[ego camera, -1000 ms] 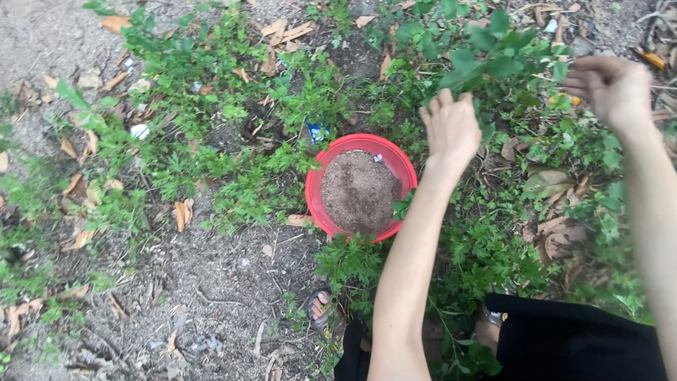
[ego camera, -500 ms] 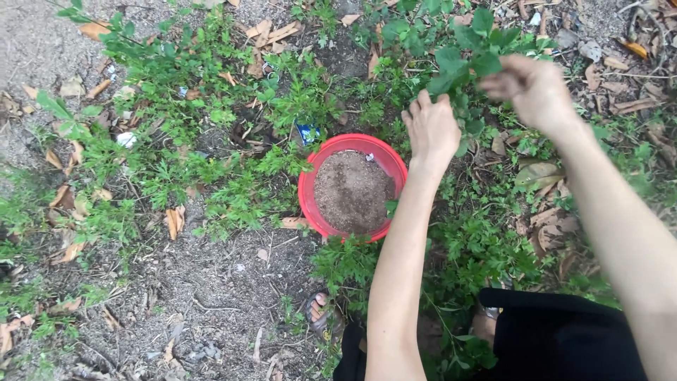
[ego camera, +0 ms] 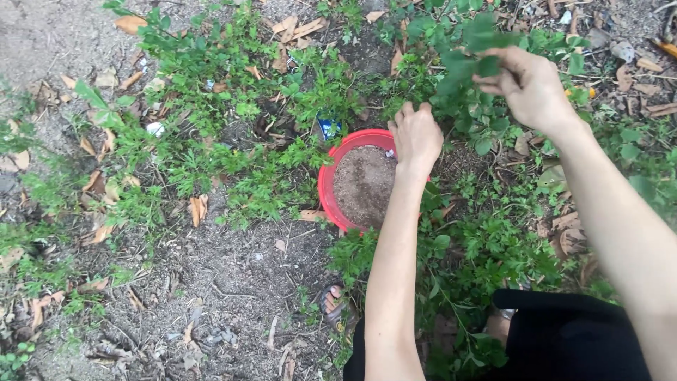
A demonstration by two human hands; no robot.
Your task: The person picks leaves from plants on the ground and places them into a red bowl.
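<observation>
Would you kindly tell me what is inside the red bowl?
The red bowl holds brown soil nearly to the rim. The left hand and forearm cover its right edge, so that part and anything under the soil are hidden.

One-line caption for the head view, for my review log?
Left hand reaches over a red bowl of soil while right hand pinches a leafy plant.

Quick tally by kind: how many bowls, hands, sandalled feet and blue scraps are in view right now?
Red bowl of soil: 1
Hands: 2, left hand and right hand, both among the leafy plant
Sandalled foot: 1
Blue scrap: 1
Total: 5
</observation>
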